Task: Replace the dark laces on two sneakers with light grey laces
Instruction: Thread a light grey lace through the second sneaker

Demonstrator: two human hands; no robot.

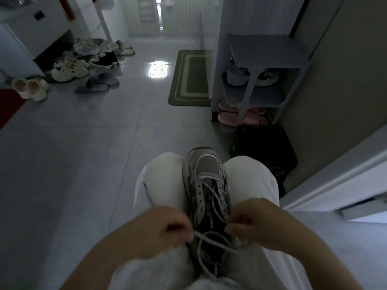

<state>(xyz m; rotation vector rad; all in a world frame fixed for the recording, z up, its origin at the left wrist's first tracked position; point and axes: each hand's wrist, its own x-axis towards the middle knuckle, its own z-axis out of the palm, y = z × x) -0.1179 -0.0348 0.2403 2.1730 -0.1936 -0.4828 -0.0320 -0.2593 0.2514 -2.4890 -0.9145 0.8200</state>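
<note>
You wear loose, pale off-white trousers (163, 185), smooth over the knees and softly creased nearer you. Your forearms (117, 248) are bare, as are your left hand (167, 229) and right hand (251, 222).

- We held our left hand (167, 229) curled, fingertips pinching the light grey lace (200, 235).
- Our right hand (257, 222) was curled too, pinching the same lace.
- Our bare forearms converged forward, hands near but apart.

I saw a dim, bluish scene: daylight from the far doorway (160, 11) glared off the floor (158, 69), the left hand (165, 229) and right hand (252, 223) were soft, edges bowed.
</note>
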